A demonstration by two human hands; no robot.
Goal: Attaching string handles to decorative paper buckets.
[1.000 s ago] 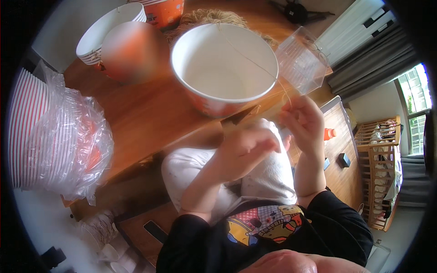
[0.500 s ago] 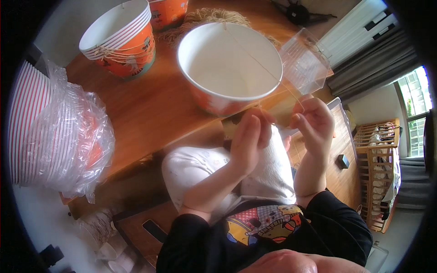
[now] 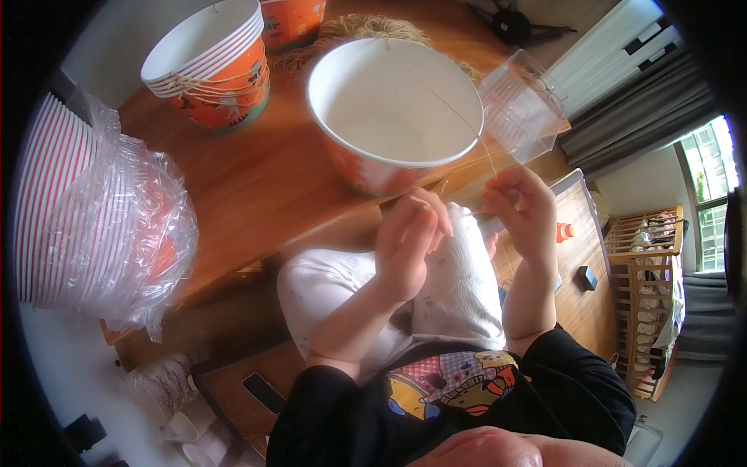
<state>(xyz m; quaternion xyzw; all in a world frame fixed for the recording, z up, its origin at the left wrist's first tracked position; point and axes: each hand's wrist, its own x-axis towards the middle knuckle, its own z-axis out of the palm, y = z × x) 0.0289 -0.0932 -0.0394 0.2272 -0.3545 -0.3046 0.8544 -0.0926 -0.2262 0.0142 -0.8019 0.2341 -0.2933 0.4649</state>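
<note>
A large white-lined orange paper bucket (image 3: pixel 393 105) stands at the table's near edge. A thin twine string (image 3: pixel 436 92) runs from its far rim across the opening, over the near right rim, to my right hand (image 3: pixel 525 204). There the thumb and fingertips are pinched on it. Just below the bucket's near side, my left hand (image 3: pixel 408 241) is raised with its fingers curled together. What those fingers hold, if anything, is too small to make out. A short bit of string shows beside the bucket above them.
Stacked orange buckets (image 3: pixel 222 86) with twine handles stand at the far left. Nearer lies a plastic-wrapped stack of buckets (image 3: pixel 117 226). Behind the bucket is a heap of loose twine (image 3: pixel 366 29); a clear plastic box (image 3: pixel 521 105) sits to its right. A phone (image 3: pixel 263 393) lies below left.
My left hand has moved slightly left and down. My right hand has shifted a little left, and the string bends more steeply from the rim down to it.
</note>
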